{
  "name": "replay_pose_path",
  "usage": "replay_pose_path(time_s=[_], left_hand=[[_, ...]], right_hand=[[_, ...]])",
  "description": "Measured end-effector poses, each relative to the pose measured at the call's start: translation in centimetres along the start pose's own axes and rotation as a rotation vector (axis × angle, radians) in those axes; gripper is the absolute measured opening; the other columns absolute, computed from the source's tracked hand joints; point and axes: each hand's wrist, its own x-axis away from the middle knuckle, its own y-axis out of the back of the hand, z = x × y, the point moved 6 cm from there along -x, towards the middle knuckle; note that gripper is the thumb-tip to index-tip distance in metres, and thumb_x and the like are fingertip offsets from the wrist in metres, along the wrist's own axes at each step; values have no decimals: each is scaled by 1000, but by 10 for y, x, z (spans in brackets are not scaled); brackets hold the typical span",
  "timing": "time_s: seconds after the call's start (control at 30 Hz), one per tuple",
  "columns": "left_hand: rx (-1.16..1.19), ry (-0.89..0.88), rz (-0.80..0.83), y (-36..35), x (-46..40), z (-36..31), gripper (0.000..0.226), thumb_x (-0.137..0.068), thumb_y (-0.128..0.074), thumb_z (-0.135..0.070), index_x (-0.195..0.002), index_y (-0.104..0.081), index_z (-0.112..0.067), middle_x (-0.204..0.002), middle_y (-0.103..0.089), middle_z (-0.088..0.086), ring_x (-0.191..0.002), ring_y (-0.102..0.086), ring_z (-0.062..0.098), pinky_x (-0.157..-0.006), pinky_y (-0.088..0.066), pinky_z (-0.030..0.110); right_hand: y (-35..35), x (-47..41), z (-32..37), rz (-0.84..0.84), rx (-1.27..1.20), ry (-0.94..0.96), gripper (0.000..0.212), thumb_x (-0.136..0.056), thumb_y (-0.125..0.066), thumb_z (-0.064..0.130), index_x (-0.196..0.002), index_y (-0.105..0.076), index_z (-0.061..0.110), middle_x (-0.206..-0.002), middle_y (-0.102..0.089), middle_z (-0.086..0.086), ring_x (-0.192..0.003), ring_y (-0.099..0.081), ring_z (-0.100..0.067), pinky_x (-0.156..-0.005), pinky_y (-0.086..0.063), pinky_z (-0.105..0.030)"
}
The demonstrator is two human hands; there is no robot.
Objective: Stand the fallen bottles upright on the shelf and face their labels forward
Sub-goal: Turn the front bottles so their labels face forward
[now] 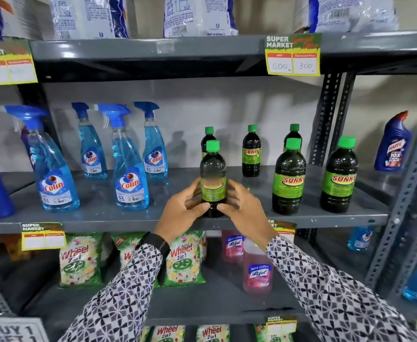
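A dark Sunny bottle (213,174) with a green cap stands upright near the front edge of the grey middle shelf (103,215), its green label facing me. My left hand (181,213) wraps its lower left side and my right hand (243,208) its lower right side, thumbs meeting across the base. Two more Sunny bottles (289,177) (339,175) stand upright to the right with labels forward. Three stand further back (251,151), one partly hidden behind the held bottle.
Several blue Colin spray bottles (131,159) stand on the left of the same shelf. A blue toilet cleaner bottle (392,144) stands past the slotted upright (326,119) at right. Wheel detergent packs (81,260) and pink Lizol bottles (257,270) fill the shelf below.
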Motion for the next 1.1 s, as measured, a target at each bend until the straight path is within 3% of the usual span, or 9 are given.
replay_pose_path(time_s=[0.1, 0.23, 0.4, 0.53, 0.63, 0.73, 0.83, 0.97, 1.1], left_hand=[[52, 28, -224, 8, 20, -8, 64, -91, -71, -14, -149, -47, -28, -137, -59, -16, -114, -63, -8, -101, -49, 17], [24, -82, -558, 0, 54, -29, 35, -93, -65, -15, -126, -70, -28, -115, -75, -8, -104, -71, 8, -96, -58, 33], [-143, -172, -285, -93, 29, -69, 30, -95, -62, -22, -123, -72, -28, -106, -78, -11, -93, -72, -1, -90, -59, 30], [-83, -32, -11, -141, -10, -73, 58, -97, -62, -26, -152, -43, -27, -137, -62, -7, -112, -62, 1, -95, -50, 18], [55, 29, 230, -167, -24, -79, 65, -98, -60, -12, -156, -31, -23, -135, -59, -12, -112, -58, -9, -100, -48, 10], [-10, -3, 225, -168, -35, -70, 70, -96, -63, -9, -157, -31, -23, -139, -58, -10, -110, -60, -18, -111, -45, 21], [-74, 14, 123, -155, -37, -51, 79, -88, -70, -23, -156, -32, -34, -146, -56, -9, -127, -59, 2, -115, -45, 37], [-30, -1, 10, -141, -31, -42, 73, -87, -73, -14, -148, -41, -38, -134, -59, -13, -116, -60, -11, -97, -50, 13], [24, -35, -18, -139, -32, -40, 70, -86, -73, -2, -137, -44, -40, -124, -60, -19, -109, -62, -15, -89, -50, 8]], right_hand=[[19, 17, -3, -28, 40, 26, 69, -97, -72, 10, -159, -42, 20, -141, -60, 7, -132, -58, -7, -110, -46, -24], [75, 46, -8, -237, 103, 67, 41, -97, -70, 7, -136, -66, 17, -113, -74, 11, -100, -71, 6, -86, -52, -9], [151, 63, -23, -553, 119, 33, 37, -94, -72, 3, -127, -65, 19, -106, -68, 10, -88, -66, 6, -80, -54, -13], [160, 39, -39, -328, 42, -76, 57, -92, -75, -2, -138, -51, 21, -115, -63, 16, -98, -57, 12, -77, -46, 0], [162, 21, -52, -207, 56, -92, 61, -89, -78, -2, -142, -54, 13, -123, -70, 3, -102, -63, 9, -89, -55, -12], [160, 12, -57, -166, 81, -89, 57, -90, -79, 1, -141, -55, 10, -113, -68, 12, -100, -62, 11, -86, -53, -8], [150, 6, -55, -118, 60, -77, 55, -90, -79, 4, -139, -55, 15, -114, -68, 14, -98, -65, 12, -85, -52, -7], [136, 3, -56, -88, 11, -62, 55, -89, -79, 3, -135, -56, 23, -124, -73, 2, -114, -71, -8, -105, -56, -36], [134, 2, -57, -80, -3, -53, 56, -91, -76, -1, -136, -54, 24, -124, -71, 4, -120, -69, -14, -109, -54, -39]])
